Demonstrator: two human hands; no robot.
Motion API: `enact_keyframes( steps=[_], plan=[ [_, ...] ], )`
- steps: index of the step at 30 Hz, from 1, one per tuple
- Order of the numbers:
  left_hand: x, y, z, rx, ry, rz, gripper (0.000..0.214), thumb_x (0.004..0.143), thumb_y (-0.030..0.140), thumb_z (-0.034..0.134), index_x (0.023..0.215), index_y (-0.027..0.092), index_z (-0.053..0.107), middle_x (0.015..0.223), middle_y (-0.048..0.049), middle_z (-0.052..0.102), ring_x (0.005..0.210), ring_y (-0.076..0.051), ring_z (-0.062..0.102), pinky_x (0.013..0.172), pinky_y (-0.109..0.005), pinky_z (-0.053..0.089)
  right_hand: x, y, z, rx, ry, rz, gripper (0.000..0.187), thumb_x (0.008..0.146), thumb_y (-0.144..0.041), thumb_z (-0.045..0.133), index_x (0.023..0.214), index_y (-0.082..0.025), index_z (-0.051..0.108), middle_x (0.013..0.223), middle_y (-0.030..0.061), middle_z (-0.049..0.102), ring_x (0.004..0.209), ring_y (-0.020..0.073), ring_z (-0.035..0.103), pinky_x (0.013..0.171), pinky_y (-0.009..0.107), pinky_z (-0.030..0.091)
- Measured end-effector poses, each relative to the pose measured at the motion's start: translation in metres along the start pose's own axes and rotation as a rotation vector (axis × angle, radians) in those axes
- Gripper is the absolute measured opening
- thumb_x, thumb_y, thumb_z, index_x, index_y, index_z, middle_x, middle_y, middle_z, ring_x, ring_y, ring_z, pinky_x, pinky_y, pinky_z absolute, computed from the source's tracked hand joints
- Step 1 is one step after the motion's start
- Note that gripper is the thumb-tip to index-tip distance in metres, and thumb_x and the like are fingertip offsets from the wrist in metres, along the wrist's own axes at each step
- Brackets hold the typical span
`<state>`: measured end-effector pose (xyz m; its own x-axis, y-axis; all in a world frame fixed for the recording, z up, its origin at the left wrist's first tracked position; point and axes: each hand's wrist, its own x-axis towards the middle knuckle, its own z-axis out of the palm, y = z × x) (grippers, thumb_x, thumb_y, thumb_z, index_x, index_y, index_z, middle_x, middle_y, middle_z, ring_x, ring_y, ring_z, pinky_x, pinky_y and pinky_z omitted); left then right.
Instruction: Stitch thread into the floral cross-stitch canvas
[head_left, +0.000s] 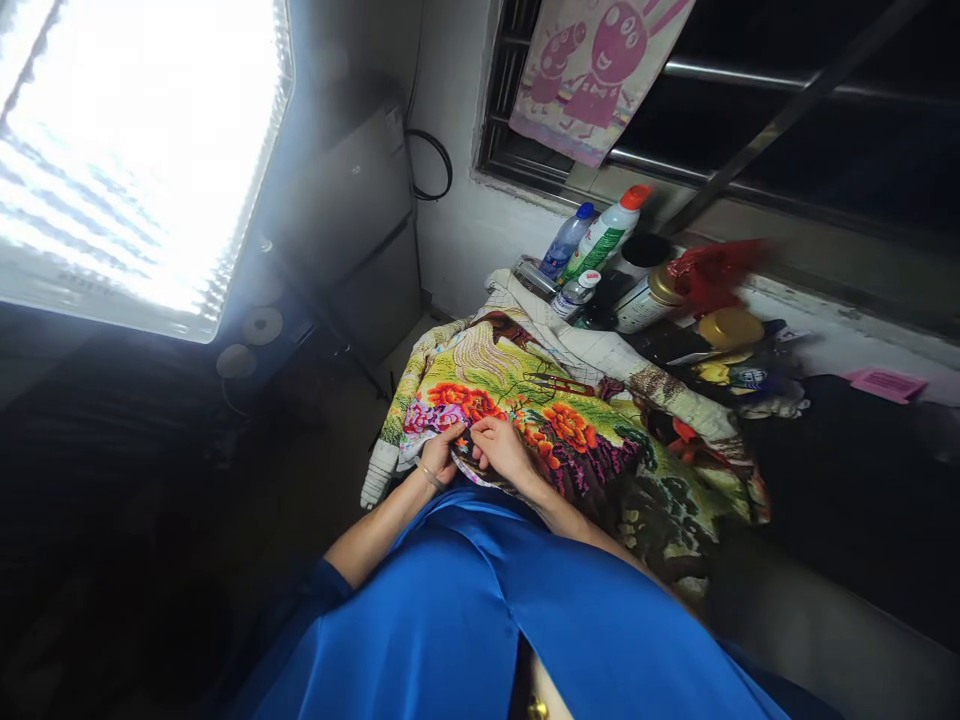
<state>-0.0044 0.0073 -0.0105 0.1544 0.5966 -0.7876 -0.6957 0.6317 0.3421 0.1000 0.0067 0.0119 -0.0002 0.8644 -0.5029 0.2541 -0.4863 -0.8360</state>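
A large cross-stitch cloth (480, 360) with orange flowers on a yellow-green ground lies spread before me, its pale edges rolled up. At its near edge, my left hand (441, 455), with a bangle at the wrist, is closed on a small dark embroidered piece (463, 442) with flowers and a pale rim. My right hand (501, 450) is beside it, over the same piece, fingers bent into a pinch. Whatever is between those fingertips is too small to make out. Red-handled thread snips (559, 384) lie on the cloth beyond my right hand.
Bottles (604, 235), a can (645, 300), a gold lid (731, 327) and a red plastic bag (712, 270) crowd the back by the barred window. A bright lamp (142, 150) hangs close at upper left. A grey refrigerator (352, 200) stands behind. Pink paper (889, 384) lies at right.
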Motion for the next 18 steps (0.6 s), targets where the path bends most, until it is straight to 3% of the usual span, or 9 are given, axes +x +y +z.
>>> enact_keyframes(
  steps=[4, 11, 18],
  plan=[
    [0.001, 0.000, 0.000, 0.008, 0.029, -0.018, 0.015, 0.058, 0.017, 0.073, 0.065, 0.016, 0.059, 0.068, -0.0068, 0.069, 0.080, -0.024, 0.067, 0.081, -0.038, 0.052, 0.000, 0.006, -0.001, 0.047, 0.046, -0.001, 0.007, 0.066, -0.025, 0.056, 0.065, -0.019, 0.060, 0.046, -0.0044, 0.056, 0.036, 0.0097, 0.050, 0.034, 0.019, 0.040],
    [-0.001, 0.000, 0.001, 0.061, 0.012, -0.032, 0.020, 0.059, 0.026, 0.075, 0.058, 0.017, 0.057, 0.067, -0.0081, 0.067, 0.084, -0.027, 0.065, 0.082, -0.040, 0.050, -0.001, 0.004, 0.005, 0.301, 0.033, 0.217, 0.012, 0.058, -0.017, 0.067, 0.057, -0.018, 0.055, 0.042, -0.0054, 0.053, 0.034, 0.0081, 0.049, 0.033, 0.018, 0.044],
    [-0.002, 0.001, 0.003, 0.066, 0.033, -0.011, 0.027, 0.062, 0.036, 0.075, 0.054, 0.020, 0.055, 0.066, -0.0092, 0.066, 0.088, -0.030, 0.062, 0.082, -0.042, 0.047, -0.004, 0.001, 0.009, 0.434, 0.041, 0.262, 0.015, 0.057, -0.015, 0.070, 0.057, -0.017, 0.055, 0.042, -0.0048, 0.055, 0.034, 0.0071, 0.051, 0.033, 0.016, 0.045]
  ],
)
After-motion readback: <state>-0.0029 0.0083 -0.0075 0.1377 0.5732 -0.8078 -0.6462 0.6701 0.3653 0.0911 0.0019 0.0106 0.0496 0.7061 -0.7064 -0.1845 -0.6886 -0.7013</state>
